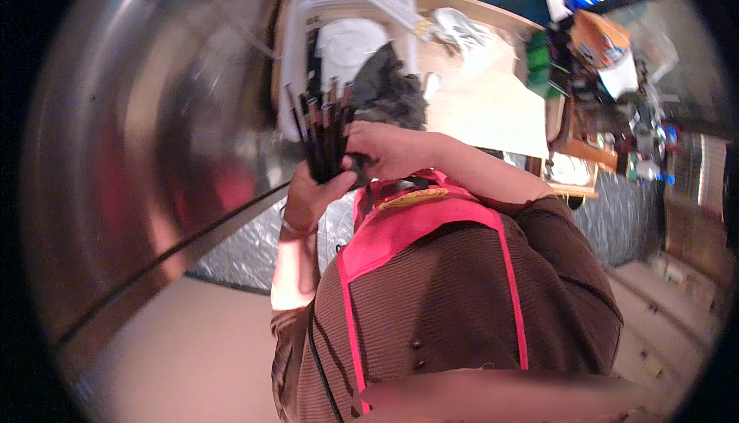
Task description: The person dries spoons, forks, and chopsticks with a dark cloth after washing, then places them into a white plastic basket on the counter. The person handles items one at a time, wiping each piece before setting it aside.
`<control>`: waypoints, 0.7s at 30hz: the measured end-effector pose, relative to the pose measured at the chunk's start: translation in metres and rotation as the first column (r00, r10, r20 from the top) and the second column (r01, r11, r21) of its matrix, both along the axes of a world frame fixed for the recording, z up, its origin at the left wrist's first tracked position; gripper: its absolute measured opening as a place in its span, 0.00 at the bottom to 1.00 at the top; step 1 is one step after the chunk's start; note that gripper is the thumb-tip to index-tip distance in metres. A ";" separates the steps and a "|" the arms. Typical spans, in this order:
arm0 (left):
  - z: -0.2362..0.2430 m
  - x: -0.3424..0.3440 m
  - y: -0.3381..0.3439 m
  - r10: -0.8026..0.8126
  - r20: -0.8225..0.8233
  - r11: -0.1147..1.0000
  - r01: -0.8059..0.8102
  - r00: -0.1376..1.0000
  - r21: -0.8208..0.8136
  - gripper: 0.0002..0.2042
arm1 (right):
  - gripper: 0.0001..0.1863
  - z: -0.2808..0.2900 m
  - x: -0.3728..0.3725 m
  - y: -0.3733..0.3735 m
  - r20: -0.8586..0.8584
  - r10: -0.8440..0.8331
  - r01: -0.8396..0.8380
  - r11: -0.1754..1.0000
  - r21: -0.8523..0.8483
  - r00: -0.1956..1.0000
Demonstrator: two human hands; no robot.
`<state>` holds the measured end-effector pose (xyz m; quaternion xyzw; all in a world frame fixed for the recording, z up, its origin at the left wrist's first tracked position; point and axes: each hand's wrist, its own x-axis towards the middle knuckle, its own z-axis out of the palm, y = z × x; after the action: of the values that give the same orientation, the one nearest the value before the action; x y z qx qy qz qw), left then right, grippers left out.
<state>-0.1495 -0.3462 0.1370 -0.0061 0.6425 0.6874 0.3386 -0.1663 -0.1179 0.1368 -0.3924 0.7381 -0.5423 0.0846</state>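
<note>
A bundle of slim dark sticks (322,134), some with brownish upper parts, stands nearly upright between my hands. Their exact kind is too blurred to tell. My left hand (312,192) wraps round the lower end of the bundle, thumb across the front. From the right, my right hand (389,150) closes its fingers against the same sticks, partly hiding them. Just beyond the hands is a white plastic bin (289,65) holding a crumpled dark plastic bag (385,88) and a whitish round-topped item (350,44).
The bin stands on a wooden table (485,103). A pale glove-like bundle (460,29) and a long translucent strip (377,3) lie there too. A shiny metal surface (154,115) rises at left. An orange and white packet (602,42) sits at far right.
</note>
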 end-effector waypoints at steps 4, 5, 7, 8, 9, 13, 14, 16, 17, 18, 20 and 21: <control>-0.001 0.005 0.005 -0.094 -0.001 0.995 0.094 0.996 0.024 0.09 | 0.14 0.001 0.034 0.034 0.043 -0.191 0.181 0.968 0.177 0.981; -0.003 0.007 0.007 -0.098 0.007 0.995 0.098 0.995 0.018 0.09 | 0.14 -0.001 0.048 0.042 -0.045 -0.249 0.252 0.957 0.142 0.968; -0.005 0.014 0.014 -0.124 0.046 0.990 0.127 0.991 -0.062 0.08 | 0.17 -0.001 0.078 0.065 0.019 -0.256 0.244 0.940 0.240 0.966; -0.006 0.019 0.020 -0.157 0.030 0.987 0.158 0.987 -0.042 0.08 | 0.19 -0.001 0.091 0.078 0.042 -0.261 0.239 0.931 0.277 0.965; -0.006 0.025 0.029 -0.183 0.029 0.981 0.184 0.983 -0.065 0.08 | 0.17 -0.003 0.100 0.087 0.064 -0.270 0.245 0.933 0.264 0.961; 0.001 0.047 0.073 -0.184 0.072 0.982 0.187 0.980 -0.037 0.06 | 0.14 -0.004 0.134 0.145 0.085 -0.262 0.157 0.776 0.611 0.961; 0.003 0.050 0.085 -0.171 0.102 0.984 0.174 0.980 -0.025 0.05 | 0.13 -0.001 0.147 0.164 0.168 -0.343 0.215 0.832 0.512 0.924; 0.007 0.051 0.108 -0.192 0.012 0.978 0.193 0.981 -0.082 0.03 | 0.12 0.006 0.172 0.202 0.371 -0.447 0.314 0.876 0.368 0.814; 0.009 0.051 0.122 -0.196 -0.048 0.976 0.190 0.980 -0.104 0.04 | 0.12 0.006 0.183 0.216 0.394 -0.445 0.370 0.894 0.254 0.804; 0.011 0.051 0.136 -0.201 -0.102 0.970 0.183 0.974 -0.159 0.04 | 0.12 0.006 0.195 0.229 0.418 -0.440 0.423 0.896 0.137 0.795; 0.012 0.056 0.174 -0.167 -0.272 0.964 0.099 0.948 -0.248 0.06 | 0.13 0.000 0.213 0.251 0.569 -0.416 0.493 0.870 0.022 0.709; 0.012 0.056 0.196 -0.149 -0.327 0.962 0.061 0.933 -0.266 0.07 | 0.14 -0.008 0.219 0.258 0.685 -0.391 0.511 0.859 0.031 0.615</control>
<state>-0.0935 -0.1503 0.1494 0.1056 0.7731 0.5714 0.2543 0.0526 0.1397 0.1288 0.0227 0.6834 -0.7093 0.1713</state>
